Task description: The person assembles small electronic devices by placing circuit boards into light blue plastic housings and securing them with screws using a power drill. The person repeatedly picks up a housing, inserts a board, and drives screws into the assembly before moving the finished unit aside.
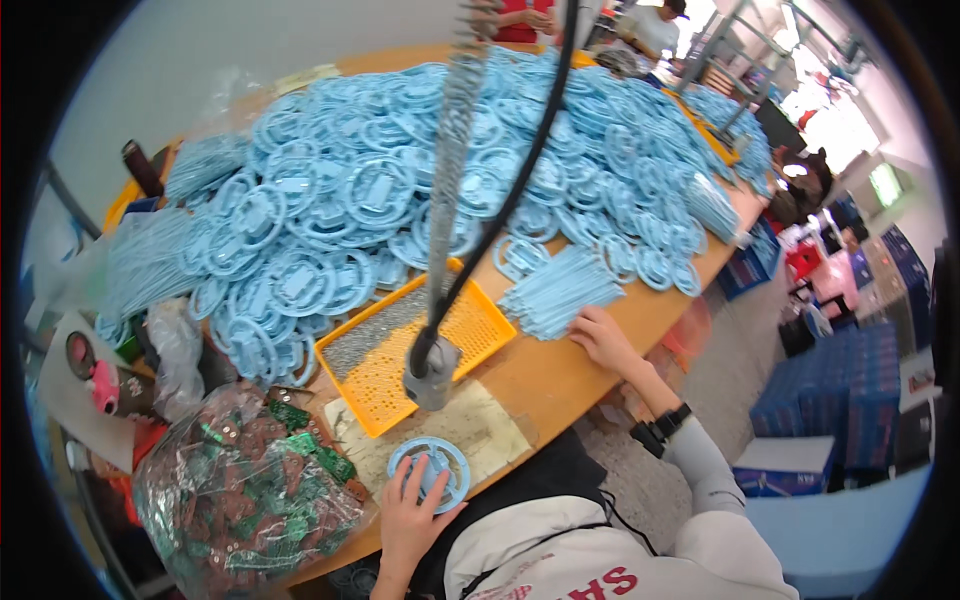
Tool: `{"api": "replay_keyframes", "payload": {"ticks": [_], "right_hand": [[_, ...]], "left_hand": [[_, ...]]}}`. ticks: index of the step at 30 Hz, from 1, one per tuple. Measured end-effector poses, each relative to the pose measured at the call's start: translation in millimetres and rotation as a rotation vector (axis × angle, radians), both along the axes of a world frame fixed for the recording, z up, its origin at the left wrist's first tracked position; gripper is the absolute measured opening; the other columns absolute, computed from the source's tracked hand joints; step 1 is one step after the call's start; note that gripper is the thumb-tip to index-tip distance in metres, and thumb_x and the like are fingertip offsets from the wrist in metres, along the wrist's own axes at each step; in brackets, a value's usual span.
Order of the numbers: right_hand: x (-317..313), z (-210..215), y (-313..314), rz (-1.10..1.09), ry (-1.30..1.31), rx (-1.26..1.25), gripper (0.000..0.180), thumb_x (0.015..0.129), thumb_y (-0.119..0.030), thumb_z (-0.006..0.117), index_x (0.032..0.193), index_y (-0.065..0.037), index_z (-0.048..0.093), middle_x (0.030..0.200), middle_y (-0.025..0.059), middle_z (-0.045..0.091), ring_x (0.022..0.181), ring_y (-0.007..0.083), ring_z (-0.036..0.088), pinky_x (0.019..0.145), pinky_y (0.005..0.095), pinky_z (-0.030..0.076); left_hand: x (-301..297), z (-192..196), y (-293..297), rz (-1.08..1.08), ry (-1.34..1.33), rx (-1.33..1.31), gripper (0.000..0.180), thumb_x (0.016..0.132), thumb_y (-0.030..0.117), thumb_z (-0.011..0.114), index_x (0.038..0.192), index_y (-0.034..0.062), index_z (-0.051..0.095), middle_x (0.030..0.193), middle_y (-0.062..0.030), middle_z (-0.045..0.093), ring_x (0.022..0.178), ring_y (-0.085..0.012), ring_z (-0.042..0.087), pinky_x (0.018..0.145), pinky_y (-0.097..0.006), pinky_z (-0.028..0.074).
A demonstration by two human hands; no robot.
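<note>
My left hand (408, 515) grips a round light-blue plastic frame (458, 462), fingers over its middle and thumb at the rim. The frame rests on a worn, pale sheet (490, 425) at the table's near edge. To the right, my right hand (605, 340) reaches to a stack of thin light-blue plastic strips (560, 290). Its fingers are drawn together at the strips' near ends; whether a strip is between them is hidden. A hanging tool (432, 370), with a spring and a black cable, comes down between my hands, in front of a yellow tray (480, 345).
Small metal pieces, probably screws, fill part of the tray. A large heap of round blue frames (380, 190) covers the table's far side. A clear bag of circuit boards (245, 490) stands left of my left hand. People work beyond; blue boxes (830, 385) stand on the right.
</note>
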State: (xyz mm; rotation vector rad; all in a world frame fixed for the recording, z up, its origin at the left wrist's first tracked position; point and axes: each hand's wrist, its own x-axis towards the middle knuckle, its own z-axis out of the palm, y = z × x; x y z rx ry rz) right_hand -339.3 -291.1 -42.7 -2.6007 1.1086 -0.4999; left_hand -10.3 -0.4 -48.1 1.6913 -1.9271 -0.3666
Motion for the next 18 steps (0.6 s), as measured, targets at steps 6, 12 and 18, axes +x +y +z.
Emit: {"api": "replay_keyframes", "payload": {"ticks": [6, 12, 18], "right_hand": [[10, 7, 3, 0.03, -0.084, 0.098, 0.012, 0.079, -0.005, 0.066, 0.09, -0.004, 0.06, 0.089, 0.0108, 0.056, 0.087, 0.0307, 0.055, 0.077, 0.0388, 0.044], [8, 5, -5, 0.063, -0.091, 0.132, 0.016, 0.078, -0.003, 0.067, 0.092, -0.004, 0.06, 0.092, 0.0108, 0.058, 0.089, 0.0308, 0.055, 0.078, 0.0378, 0.044], [9, 8, -12, 0.095, -0.067, 0.011, 0.015, 0.077, -0.008, 0.069, 0.089, -0.007, 0.061, 0.088, 0.0064, 0.057, 0.088, 0.0255, 0.055, 0.076, 0.0368, 0.039]], "left_hand": [[2, 6, 0, 0.04, -0.091, 0.063, 0.054, 0.066, 0.037, 0.082, 0.113, 0.017, 0.066, 0.133, -0.0103, 0.05, 0.124, -0.0346, 0.044, 0.097, -0.047, 0.042], [2, 5, 1, 0.055, -0.154, 0.119, 0.054, 0.069, 0.04, 0.078, 0.118, 0.0208, 0.064, 0.132, -0.0098, 0.052, 0.121, -0.0334, 0.047, 0.093, -0.045, 0.044], [-3, -2, 11, 0.102, -0.125, 0.185, 0.061, 0.064, 0.039, 0.08, 0.12, 0.0201, 0.063, 0.136, -0.0112, 0.048, 0.111, -0.0351, 0.05, 0.094, -0.045, 0.043]]}}
